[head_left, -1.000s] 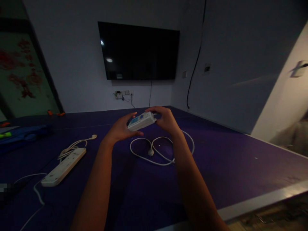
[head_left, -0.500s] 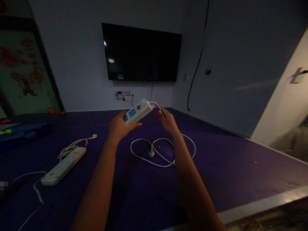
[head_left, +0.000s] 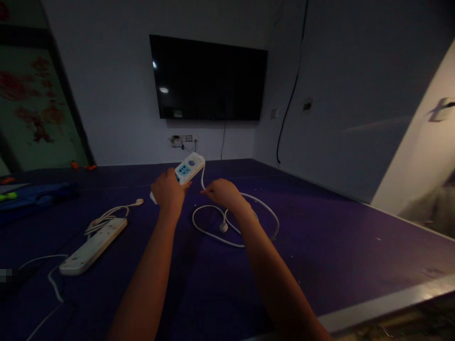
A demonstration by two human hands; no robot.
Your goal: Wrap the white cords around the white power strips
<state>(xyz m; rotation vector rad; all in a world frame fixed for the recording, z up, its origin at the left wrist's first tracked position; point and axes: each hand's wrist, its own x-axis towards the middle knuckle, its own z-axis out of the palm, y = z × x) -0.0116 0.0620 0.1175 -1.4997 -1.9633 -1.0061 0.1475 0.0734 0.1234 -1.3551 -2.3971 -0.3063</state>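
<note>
"What do you have in your left hand (head_left: pixel 167 190)?"

"You have the blue-socketed power strip (head_left: pixel 192 166), raised above the surface. Your fingers wrap around its middle; its far end tilts up and forward of them, and its near end peeks out to their left."

"And your right hand (head_left: pixel 224 193)?"

"Thumb and fingers pinch the white cord (head_left: pixel 203 178) where it drops from the strip's far end. Below that hand, cord loops (head_left: pixel 213 240) lie with a plug (head_left: pixel 223 227) among them."

"Anything beside you?"

"Left of your left hand lies a second power strip (head_left: pixel 94 247), its own cord (head_left: pixel 101 222) bundled alongside. Farther left you have blue fabric (head_left: pixel 42 198)."

"Under and beyond?"

"A purple tabletop (head_left: pixel 320 232) spreads beneath both hands. Ahead of them, a dark television (head_left: pixel 209 78) hangs above wall sockets (head_left: pixel 188 138); a black cable (head_left: pixel 290 99) dangles forward and right of your right hand."
</note>
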